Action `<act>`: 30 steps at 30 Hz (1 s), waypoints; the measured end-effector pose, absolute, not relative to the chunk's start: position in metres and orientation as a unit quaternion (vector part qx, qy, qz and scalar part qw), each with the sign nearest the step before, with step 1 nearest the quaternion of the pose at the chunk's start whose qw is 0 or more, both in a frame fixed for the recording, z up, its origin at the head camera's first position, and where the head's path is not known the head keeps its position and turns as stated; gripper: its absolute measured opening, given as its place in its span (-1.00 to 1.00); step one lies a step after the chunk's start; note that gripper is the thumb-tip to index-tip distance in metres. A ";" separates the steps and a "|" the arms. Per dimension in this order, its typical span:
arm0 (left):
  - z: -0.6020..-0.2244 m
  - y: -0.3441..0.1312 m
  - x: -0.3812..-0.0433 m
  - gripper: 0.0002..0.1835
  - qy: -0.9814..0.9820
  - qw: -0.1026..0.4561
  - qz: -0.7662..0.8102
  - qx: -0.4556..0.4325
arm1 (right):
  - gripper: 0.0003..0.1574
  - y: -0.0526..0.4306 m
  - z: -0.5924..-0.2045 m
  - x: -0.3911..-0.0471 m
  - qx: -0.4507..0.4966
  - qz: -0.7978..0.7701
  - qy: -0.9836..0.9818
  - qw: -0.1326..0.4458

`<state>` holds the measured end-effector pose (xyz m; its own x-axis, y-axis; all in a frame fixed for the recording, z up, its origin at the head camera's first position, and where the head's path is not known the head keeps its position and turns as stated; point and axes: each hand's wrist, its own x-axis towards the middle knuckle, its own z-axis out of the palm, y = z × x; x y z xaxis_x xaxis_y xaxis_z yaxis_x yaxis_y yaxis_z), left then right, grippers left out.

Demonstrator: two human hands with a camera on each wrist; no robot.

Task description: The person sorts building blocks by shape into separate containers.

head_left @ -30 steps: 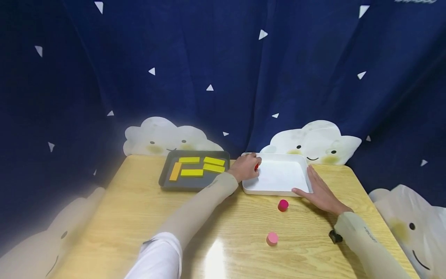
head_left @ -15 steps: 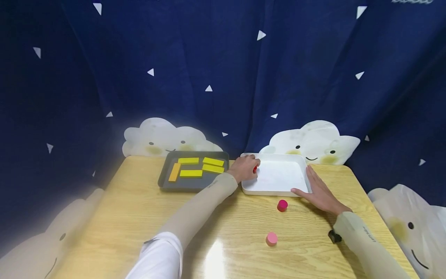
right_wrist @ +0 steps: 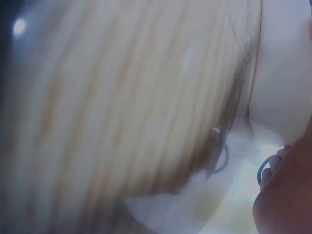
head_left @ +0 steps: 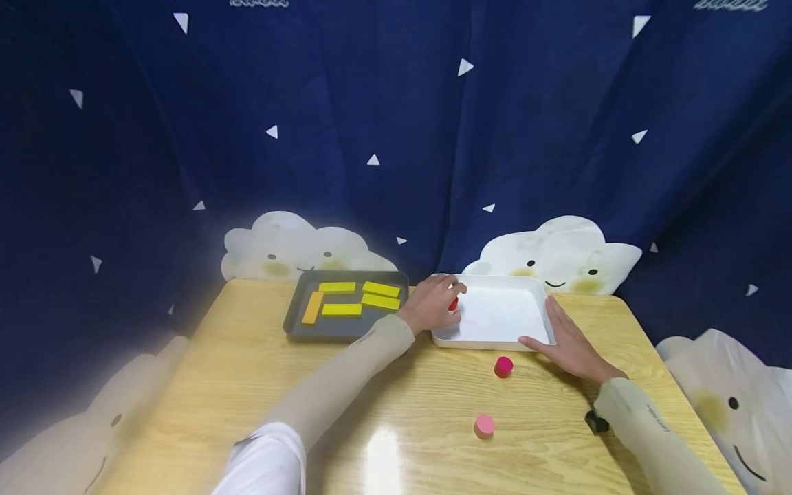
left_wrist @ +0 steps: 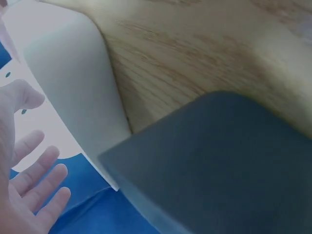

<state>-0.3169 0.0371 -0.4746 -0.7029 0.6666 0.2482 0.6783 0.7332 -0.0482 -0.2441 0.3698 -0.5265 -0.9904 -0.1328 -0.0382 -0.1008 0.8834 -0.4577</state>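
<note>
Can see a small red piece (head_left: 454, 304) inside the white tray (head_left: 504, 320), at its left end (exact shape masked by fingers). Find the left hand (head_left: 435, 302) curved around that piece, thumb and fingers clearly parted in the left wrist view; cannot tell about contact. Find the right hand (head_left: 569, 347) spread flat at the tray's opposite end, thumb over the near rim, fingers along the outer wall, gripping nothing. Nearer, on the wooden table (head_left: 247, 385), see a crimson cylinder (head_left: 504, 367) just before the white tray, then a pale pink cylinder (head_left: 485, 426) farther forward. To the left, just beside the white tray, see a dark grey tray (head_left: 328, 335) holding four yellow blocks (head_left: 342, 311) and an orange block (head_left: 312, 307). Behind everything, see a navy curtain (head_left: 371, 103) with white triangles and smiling clouds (head_left: 559, 254).
</note>
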 end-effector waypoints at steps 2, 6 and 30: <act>-0.473 0.037 -0.314 -0.55 -0.922 0.125 -0.020 -0.365 | 0.62 0.370 -0.526 -0.243 -0.062 -0.234 0.970 0.032; -0.468 0.036 -0.310 -0.55 -0.920 0.132 -0.014 -0.370 | 0.62 0.370 -0.526 -0.243 -0.062 -0.233 0.970 0.034; -0.416 -0.022 -0.246 -0.49 -0.914 0.147 -0.075 -0.370 | 0.64 0.373 -0.530 -0.245 -0.062 -0.235 0.969 0.033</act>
